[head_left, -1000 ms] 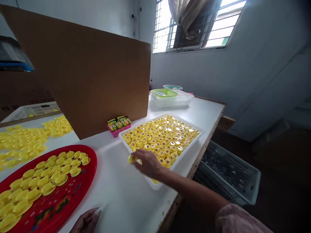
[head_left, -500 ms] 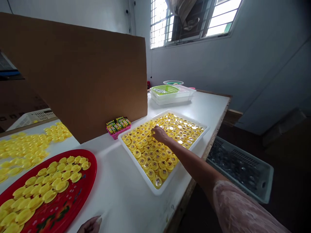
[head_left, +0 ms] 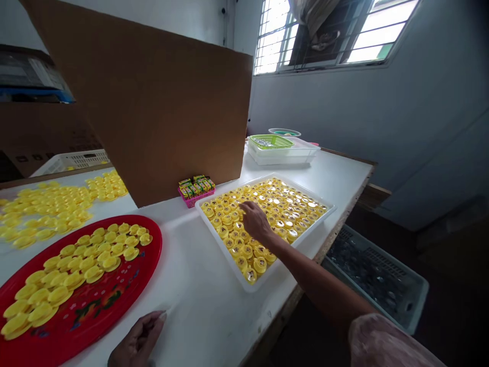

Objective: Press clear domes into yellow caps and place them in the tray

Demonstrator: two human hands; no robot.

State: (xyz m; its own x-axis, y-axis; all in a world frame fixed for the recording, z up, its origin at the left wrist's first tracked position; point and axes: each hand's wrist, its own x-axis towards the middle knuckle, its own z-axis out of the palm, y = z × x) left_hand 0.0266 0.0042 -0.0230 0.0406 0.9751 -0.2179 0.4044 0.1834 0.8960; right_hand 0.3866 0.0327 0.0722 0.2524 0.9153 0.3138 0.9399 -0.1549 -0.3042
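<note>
A white tray [head_left: 229,255] full of small yellow caps [head_left: 282,209] sits on the white table [head_left: 198,306]. My right hand [head_left: 255,220] reaches into the tray's middle, fingers curled down on the caps; whether it grips one is hidden. My left hand [head_left: 135,342] rests on the table near the front edge, fingers bent loosely with nothing in them. A red round tray [head_left: 95,316] at the left holds several rows of yellow caps [head_left: 87,260].
A tall brown cardboard sheet [head_left: 153,107] stands behind the trays. A small pink basket [head_left: 195,188] of little boxes sits at its foot. More yellow caps [head_left: 49,204] lie at the far left. A clear tub with a green basket [head_left: 271,142] stands at the back. A grey crate [head_left: 382,275] lies below the table's right edge.
My right hand went from the tray's near-left rim to its far middle, then drew back a little toward me. My left hand shows more at the front edge.
</note>
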